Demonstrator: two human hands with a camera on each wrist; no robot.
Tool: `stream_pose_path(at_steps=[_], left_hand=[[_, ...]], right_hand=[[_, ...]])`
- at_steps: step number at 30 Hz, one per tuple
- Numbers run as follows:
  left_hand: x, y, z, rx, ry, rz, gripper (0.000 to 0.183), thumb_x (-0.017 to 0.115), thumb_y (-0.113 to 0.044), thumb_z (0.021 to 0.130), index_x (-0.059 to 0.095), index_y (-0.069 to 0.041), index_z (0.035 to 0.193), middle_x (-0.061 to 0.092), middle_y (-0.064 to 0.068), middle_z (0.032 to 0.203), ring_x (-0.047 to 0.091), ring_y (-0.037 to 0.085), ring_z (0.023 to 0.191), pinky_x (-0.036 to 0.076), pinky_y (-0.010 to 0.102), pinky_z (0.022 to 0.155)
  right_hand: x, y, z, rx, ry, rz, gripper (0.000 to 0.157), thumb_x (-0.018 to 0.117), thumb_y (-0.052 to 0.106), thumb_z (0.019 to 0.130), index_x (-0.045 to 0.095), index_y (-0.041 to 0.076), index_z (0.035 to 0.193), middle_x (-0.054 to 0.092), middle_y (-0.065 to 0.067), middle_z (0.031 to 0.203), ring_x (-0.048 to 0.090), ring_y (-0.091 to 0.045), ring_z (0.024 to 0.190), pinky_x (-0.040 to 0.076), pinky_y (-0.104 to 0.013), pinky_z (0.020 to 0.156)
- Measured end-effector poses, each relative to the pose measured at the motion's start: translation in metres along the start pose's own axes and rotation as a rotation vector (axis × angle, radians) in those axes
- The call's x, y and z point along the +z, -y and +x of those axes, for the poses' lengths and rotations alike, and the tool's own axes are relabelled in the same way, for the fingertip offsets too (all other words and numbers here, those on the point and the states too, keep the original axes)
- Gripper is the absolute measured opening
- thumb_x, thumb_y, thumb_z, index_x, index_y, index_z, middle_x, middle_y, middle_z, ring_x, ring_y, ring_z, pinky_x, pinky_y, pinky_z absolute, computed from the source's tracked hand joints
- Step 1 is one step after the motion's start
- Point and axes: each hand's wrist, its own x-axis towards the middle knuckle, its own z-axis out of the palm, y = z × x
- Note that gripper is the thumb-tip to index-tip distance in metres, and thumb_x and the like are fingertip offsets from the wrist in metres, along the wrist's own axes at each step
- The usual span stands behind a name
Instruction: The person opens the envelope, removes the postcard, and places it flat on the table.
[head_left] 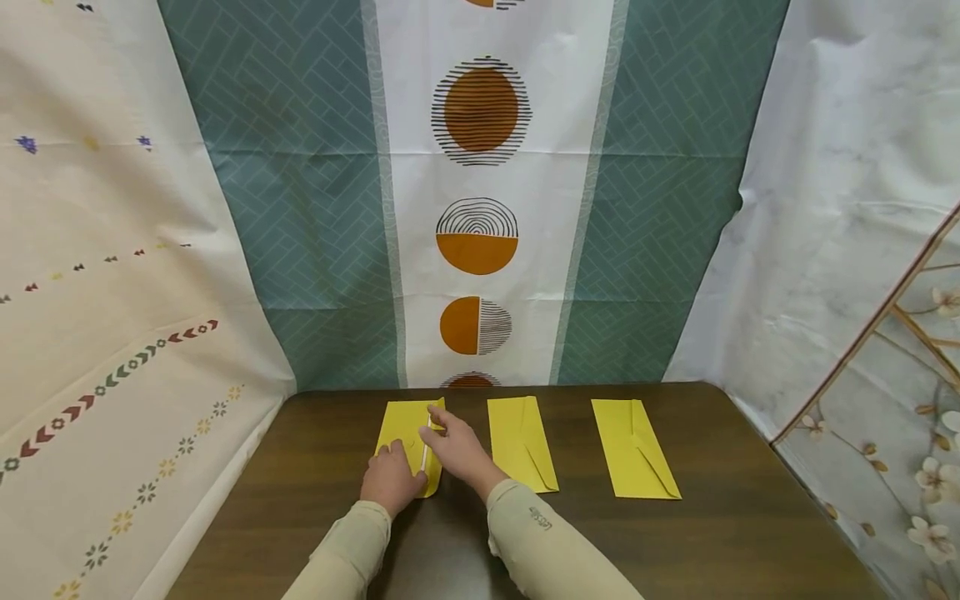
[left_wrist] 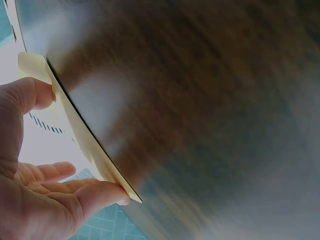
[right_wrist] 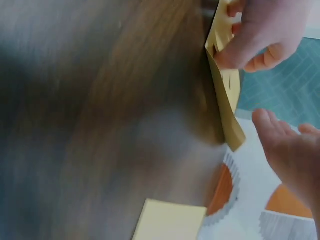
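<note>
Fingers of the left hand (head_left: 392, 478) are resting apart on the leftmost yellow envelope (head_left: 405, 418), lying on the table (head_left: 315, 467); I'm seeing the right hand (head_left: 459, 450) hovering by its flap (head_left: 433, 477), fingers relaxed.

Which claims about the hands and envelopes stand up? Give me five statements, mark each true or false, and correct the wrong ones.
1. The leftmost envelope, middle envelope and rightmost envelope are all yellow. True.
2. The left hand touches the leftmost envelope. True.
3. The right hand rests on the rightmost envelope. False: it is at the leftmost envelope.
4. The middle envelope overlaps the rightmost envelope. False: they lie apart, with bare table between them.
5. Both hands wear gloves. False: both are bare.
</note>
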Motion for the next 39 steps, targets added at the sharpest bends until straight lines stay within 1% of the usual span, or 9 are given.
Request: stream_pose_path(at_steps=[3, 9, 14, 19, 24, 28, 33, 36, 39], left_hand=[[0.006, 0.003, 0.001, -0.001, -0.030, -0.013, 0.069, 0.085, -0.034, 0.078, 0.057, 0.012, 0.120, 0.061, 0.034, 0.109, 0.063, 0.045, 0.086, 0.060, 0.064, 0.077], [-0.011, -0.007, -0.007, -0.057, 0.018, -0.036, 0.064, 0.080, -0.033, 0.084, 0.054, 0.013, 0.120, 0.059, 0.031, 0.104, 0.059, 0.040, 0.085, 0.060, 0.058, 0.076], [-0.016, -0.005, -0.005, -0.069, 0.042, -0.031, 0.064, 0.077, -0.036, 0.088, 0.054, 0.014, 0.121, 0.061, 0.026, 0.097, 0.060, 0.037, 0.083, 0.060, 0.055, 0.076], [-0.019, -0.003, -0.004, -0.064, 0.056, -0.026, 0.066, 0.076, -0.039, 0.090, 0.054, 0.015, 0.122, 0.064, 0.026, 0.093, 0.062, 0.038, 0.082, 0.060, 0.055, 0.074], [-0.021, -0.004, -0.005, -0.074, 0.063, -0.038, 0.071, 0.076, -0.041, 0.091, 0.053, 0.016, 0.127, 0.065, 0.027, 0.095, 0.065, 0.040, 0.085, 0.061, 0.056, 0.076], [-0.023, -0.006, -0.005, -0.081, 0.066, -0.057, 0.071, 0.076, -0.042, 0.091, 0.053, 0.015, 0.126, 0.064, 0.027, 0.095, 0.065, 0.039, 0.084, 0.061, 0.056, 0.076], [-0.023, -0.005, -0.005, -0.089, 0.063, -0.069, 0.069, 0.075, -0.041, 0.090, 0.053, 0.014, 0.125, 0.063, 0.026, 0.094, 0.063, 0.036, 0.083, 0.061, 0.056, 0.078], [-0.022, -0.004, -0.006, -0.092, 0.063, -0.080, 0.068, 0.075, -0.040, 0.089, 0.052, 0.013, 0.125, 0.063, 0.026, 0.095, 0.062, 0.035, 0.084, 0.061, 0.056, 0.081], [-0.021, -0.003, -0.008, -0.097, 0.066, -0.091, 0.067, 0.075, -0.040, 0.089, 0.052, 0.012, 0.125, 0.063, 0.026, 0.096, 0.061, 0.035, 0.086, 0.061, 0.056, 0.083]], right_hand=[[0.005, -0.006, 0.002, 0.070, 0.014, 0.177, 0.065, 0.059, 0.038, 0.110, 0.041, 0.007, 0.164, 0.053, -0.020, 0.161, 0.053, -0.041, 0.147, 0.049, -0.060, 0.115], [0.006, -0.023, 0.006, 0.217, 0.031, 0.452, 0.071, 0.055, 0.039, 0.112, 0.033, -0.001, 0.165, 0.047, -0.028, 0.162, 0.057, -0.045, 0.141, 0.055, -0.058, 0.109], [0.008, -0.028, 0.007, 0.275, 0.051, 0.593, 0.069, 0.052, 0.038, 0.113, 0.033, -0.004, 0.164, 0.042, -0.033, 0.164, 0.057, -0.048, 0.141, 0.057, -0.056, 0.106], [0.013, -0.030, 0.009, 0.306, 0.064, 0.677, 0.070, 0.051, 0.036, 0.113, 0.029, -0.007, 0.164, 0.039, -0.036, 0.164, 0.057, -0.050, 0.141, 0.057, -0.056, 0.107], [0.019, -0.032, 0.012, 0.328, 0.051, 0.703, 0.066, 0.052, 0.029, 0.113, 0.032, -0.010, 0.162, 0.046, -0.037, 0.159, 0.067, -0.045, 0.130, 0.057, -0.055, 0.106], [0.023, -0.032, 0.015, 0.334, 0.042, 0.684, 0.061, 0.053, 0.017, 0.111, 0.033, -0.008, 0.162, 0.060, -0.030, 0.147, 0.075, -0.028, 0.109, 0.061, -0.048, 0.102], [0.031, -0.031, 0.016, 0.322, -0.006, 0.560, 0.065, 0.060, 0.002, 0.104, 0.034, -0.007, 0.163, 0.072, -0.017, 0.118, 0.070, -0.014, 0.085, 0.065, -0.036, 0.086], [0.037, -0.032, 0.016, 0.323, -0.058, 0.485, 0.068, 0.066, -0.003, 0.096, 0.041, -0.005, 0.160, 0.071, -0.009, 0.097, 0.066, -0.011, 0.073, 0.064, -0.030, 0.074], [0.042, -0.031, 0.014, 0.318, -0.108, 0.419, 0.069, 0.071, -0.004, 0.091, 0.049, -0.003, 0.156, 0.070, -0.009, 0.095, 0.064, -0.011, 0.065, 0.061, -0.026, 0.064]])
